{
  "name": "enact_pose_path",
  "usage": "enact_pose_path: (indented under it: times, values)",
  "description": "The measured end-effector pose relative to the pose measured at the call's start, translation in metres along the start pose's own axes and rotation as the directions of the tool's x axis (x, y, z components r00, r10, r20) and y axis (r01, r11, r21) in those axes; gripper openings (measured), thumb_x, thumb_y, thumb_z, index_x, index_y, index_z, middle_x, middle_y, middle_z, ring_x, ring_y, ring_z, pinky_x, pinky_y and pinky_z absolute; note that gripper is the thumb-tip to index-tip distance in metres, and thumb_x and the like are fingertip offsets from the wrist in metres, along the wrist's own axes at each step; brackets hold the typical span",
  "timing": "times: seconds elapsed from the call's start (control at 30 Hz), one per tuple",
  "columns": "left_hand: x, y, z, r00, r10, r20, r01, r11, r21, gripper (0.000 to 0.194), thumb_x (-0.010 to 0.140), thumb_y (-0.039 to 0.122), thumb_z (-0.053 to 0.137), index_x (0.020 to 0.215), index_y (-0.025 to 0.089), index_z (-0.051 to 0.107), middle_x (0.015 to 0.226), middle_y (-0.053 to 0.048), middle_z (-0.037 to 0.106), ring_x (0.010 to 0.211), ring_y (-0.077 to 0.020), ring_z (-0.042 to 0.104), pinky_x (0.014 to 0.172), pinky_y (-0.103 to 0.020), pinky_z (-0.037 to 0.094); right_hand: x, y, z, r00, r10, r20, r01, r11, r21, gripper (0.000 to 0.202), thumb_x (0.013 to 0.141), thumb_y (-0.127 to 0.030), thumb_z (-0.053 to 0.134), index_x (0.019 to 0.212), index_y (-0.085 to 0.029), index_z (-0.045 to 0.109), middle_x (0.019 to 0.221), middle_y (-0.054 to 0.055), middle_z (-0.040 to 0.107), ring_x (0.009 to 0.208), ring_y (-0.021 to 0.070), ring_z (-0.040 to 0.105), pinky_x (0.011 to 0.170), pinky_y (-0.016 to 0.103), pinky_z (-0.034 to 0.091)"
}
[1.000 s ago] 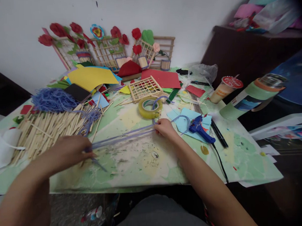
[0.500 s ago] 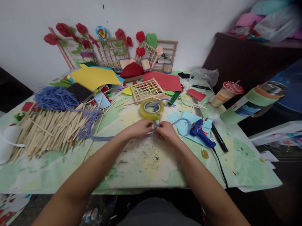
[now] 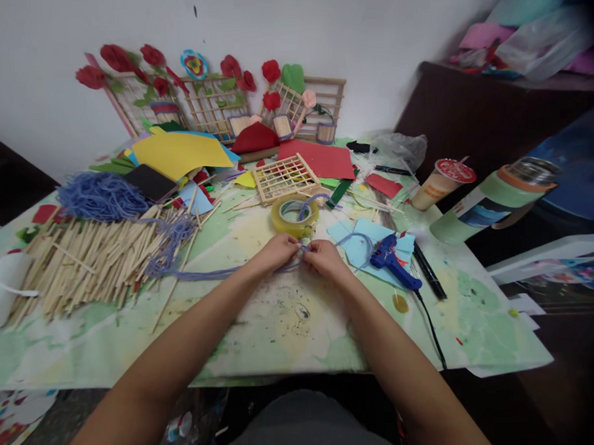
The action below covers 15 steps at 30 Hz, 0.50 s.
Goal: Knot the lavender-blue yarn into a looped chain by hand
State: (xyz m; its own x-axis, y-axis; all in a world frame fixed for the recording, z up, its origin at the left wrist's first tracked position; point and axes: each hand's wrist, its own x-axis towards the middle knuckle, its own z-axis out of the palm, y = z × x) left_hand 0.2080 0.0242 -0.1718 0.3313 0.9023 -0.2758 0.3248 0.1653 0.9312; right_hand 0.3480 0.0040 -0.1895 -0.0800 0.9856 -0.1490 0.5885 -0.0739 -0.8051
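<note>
Purple-blue yarn point(image 3: 211, 275) runs from a tangle at the left to my two hands near the middle of the table. My left hand point(image 3: 281, 251) pinches it with closed fingertips. Close beside it, my right hand point(image 3: 322, 257) is also closed on the yarn, and a loop of it curves away to the right. The exact strand between the fingertips is too small to make out. Just beyond my hands lies a roll of yellowish clear tape point(image 3: 280, 223), with a piece of yarn across its hole.
Wooden sticks point(image 3: 97, 264) and a yarn pile point(image 3: 101, 195) lie left. A wooden lattice point(image 3: 285, 177) sits behind the tape. Right are a blue glue gun point(image 3: 394, 264) with a cord, a black marker point(image 3: 430, 272), a drink cup point(image 3: 440, 185) and a bottle point(image 3: 488, 204). Paper flowers point(image 3: 117, 58) stand behind.
My hands have drawn slightly apart at the fingertips, still on the yarn. The whole view has shifted a little, so the table's things appear slightly further left.
</note>
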Motion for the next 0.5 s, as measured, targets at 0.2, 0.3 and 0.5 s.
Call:
enact_pose_path:
  times: [0.2,0.3,0.5]
  values:
    - [0.001,-0.008,-0.003,0.999,0.033,0.03,-0.035,0.997,0.073,0.023,0.069,0.021,0.051,0.048,0.017,0.043,0.039,0.004,0.034,0.035,-0.0061,0.027,0.038,-0.024,0.015,-0.003,-0.004,-0.001,0.998,-0.049,-0.03,0.045,0.992,-0.114,0.015,0.067,-0.026,0.048,0.062,-0.015,0.056,0.052,0.0,0.055,0.049,0.0101,0.044,0.046,0.021,0.026]
    - [0.002,-0.009,-0.003,0.999,0.01,0.032,-0.011,0.999,0.04,0.02,0.068,0.021,0.051,0.049,0.017,0.045,0.039,0.004,0.037,0.034,-0.0058,0.028,0.037,-0.024,0.015,-0.008,-0.008,-0.003,0.994,-0.081,-0.069,0.065,0.976,-0.206,0.015,0.069,-0.027,0.048,0.064,-0.015,0.056,0.057,0.002,0.057,0.053,0.0111,0.047,0.048,0.021,0.026]
    - [0.004,-0.013,-0.001,1.0,-0.026,-0.011,0.025,0.996,-0.083,0.005,0.065,0.018,0.054,0.062,0.014,0.055,0.043,0.004,0.042,0.033,-0.0043,0.027,0.037,-0.022,0.013,-0.029,-0.027,-0.008,0.973,-0.214,-0.089,0.145,0.862,-0.485,0.024,0.079,-0.034,0.043,0.073,-0.017,0.06,0.072,0.006,0.064,0.065,0.0153,0.054,0.053,0.024,0.028]
